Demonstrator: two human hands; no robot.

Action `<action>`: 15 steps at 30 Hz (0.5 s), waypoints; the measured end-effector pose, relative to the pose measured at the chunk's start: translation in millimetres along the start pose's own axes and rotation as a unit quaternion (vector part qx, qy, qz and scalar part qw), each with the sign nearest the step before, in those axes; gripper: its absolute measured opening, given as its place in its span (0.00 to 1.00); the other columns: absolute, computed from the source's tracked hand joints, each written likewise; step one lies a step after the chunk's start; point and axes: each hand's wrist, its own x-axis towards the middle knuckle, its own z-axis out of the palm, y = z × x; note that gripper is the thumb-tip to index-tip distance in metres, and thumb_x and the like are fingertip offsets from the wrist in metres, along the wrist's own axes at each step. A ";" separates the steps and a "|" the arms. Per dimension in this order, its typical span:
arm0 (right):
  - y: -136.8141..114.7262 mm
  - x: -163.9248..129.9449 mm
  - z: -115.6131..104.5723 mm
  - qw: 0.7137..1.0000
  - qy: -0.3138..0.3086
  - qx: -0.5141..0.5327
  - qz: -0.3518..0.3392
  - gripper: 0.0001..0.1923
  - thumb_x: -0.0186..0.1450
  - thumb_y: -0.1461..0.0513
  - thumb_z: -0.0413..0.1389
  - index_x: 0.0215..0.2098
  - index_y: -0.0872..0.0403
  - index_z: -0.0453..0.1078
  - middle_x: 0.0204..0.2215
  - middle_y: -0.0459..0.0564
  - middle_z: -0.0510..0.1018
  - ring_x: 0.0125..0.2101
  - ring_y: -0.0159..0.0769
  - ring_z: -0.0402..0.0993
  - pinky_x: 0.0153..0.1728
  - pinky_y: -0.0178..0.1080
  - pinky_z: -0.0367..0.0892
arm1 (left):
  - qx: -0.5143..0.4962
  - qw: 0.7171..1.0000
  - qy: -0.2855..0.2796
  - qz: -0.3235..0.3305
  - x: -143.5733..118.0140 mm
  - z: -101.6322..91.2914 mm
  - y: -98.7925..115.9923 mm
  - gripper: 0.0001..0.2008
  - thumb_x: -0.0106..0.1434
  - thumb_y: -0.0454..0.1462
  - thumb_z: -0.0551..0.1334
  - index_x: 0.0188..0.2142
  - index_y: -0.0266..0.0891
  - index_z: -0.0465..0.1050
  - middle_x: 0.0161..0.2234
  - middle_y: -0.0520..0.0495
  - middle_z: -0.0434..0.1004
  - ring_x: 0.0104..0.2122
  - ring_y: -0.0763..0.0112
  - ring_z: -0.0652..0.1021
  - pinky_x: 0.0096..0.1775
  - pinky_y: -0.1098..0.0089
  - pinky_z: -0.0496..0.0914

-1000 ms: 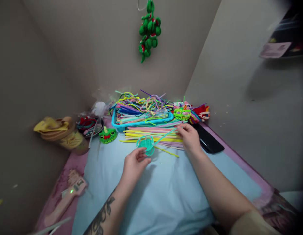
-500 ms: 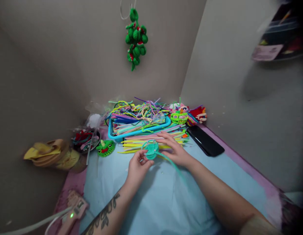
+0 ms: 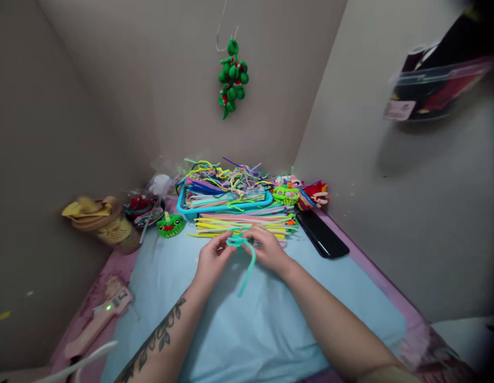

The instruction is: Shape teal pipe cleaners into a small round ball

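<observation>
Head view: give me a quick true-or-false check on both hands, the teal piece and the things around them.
1. The left hand and the right hand both touch the teal piece. True.
2. The blue tray holds coloured stems. True.
3. The black flat object lies inside the tray. False: it lies outside, off to the right.
4. A teal strand trails from the piece. True.
5. The pink glue gun is in the right hand. False: it lies at the left, its green light on.
</observation>
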 end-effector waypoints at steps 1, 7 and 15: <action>-1.0 -0.8 3.8 1.000 0.003 -0.001 0.006 0.05 0.62 0.59 0.53 0.33 0.53 0.68 0.26 0.48 0.71 0.31 0.36 0.66 0.35 0.39 0.62 | 0.000 1.000 -0.004 -0.003 0.7 -1.9 -1.1 0.21 0.49 0.39 0.66 0.44 0.36 0.73 0.36 0.45 0.77 0.33 0.69 0.75 0.36 0.69 0.70; -8.1 -8.1 25.6 0.999 0.011 0.018 0.036 0.03 0.60 0.64 0.50 0.30 0.52 0.66 0.25 0.47 0.69 0.31 0.36 0.65 0.35 0.39 0.61 | -0.008 0.999 -0.043 -0.014 2.3 -16.5 -5.5 0.18 0.53 0.41 0.65 0.43 0.36 0.73 0.42 0.42 0.76 0.39 0.66 0.75 0.41 0.67 0.70; -14.9 -26.6 39.4 0.993 0.013 0.065 0.101 0.05 0.60 0.67 0.49 0.31 0.50 0.63 0.27 0.48 0.69 0.33 0.39 0.66 0.34 0.41 0.64 | 0.092 0.995 -0.023 0.016 -2.0 -20.2 -0.1 0.09 0.53 0.37 0.65 0.36 0.38 0.73 0.32 0.47 0.73 0.30 0.72 0.73 0.34 0.72 0.68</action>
